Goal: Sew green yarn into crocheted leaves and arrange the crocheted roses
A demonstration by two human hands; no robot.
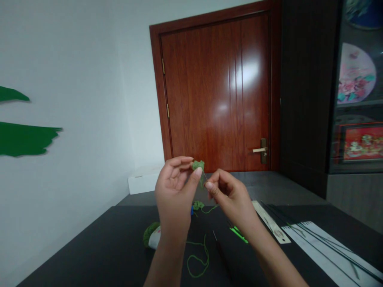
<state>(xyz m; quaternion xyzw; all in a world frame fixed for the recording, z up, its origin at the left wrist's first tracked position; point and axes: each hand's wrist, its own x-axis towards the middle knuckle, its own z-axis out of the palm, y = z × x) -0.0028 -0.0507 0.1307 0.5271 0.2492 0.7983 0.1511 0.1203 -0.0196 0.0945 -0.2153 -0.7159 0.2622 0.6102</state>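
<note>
Raised over the black table, my left hand (171,191) pinches a small green knitted or crocheted piece (197,164) between thumb and fingertips. Close beside it, my right hand (229,192) is closed on a thin needle (205,175), whose far end meets the green piece. A short strand of green yarn hangs below the piece between the hands. Where the needle enters the stitches is too small to make out.
A green yarn ball (149,234) lies behind my left forearm, with a loose yarn strand (207,261) nearby. Further items are another green piece (198,205), a dark-handled thin tool (219,247), a bright green tool (239,235), a pale strip (271,222) and white paper (317,249) under green stems.
</note>
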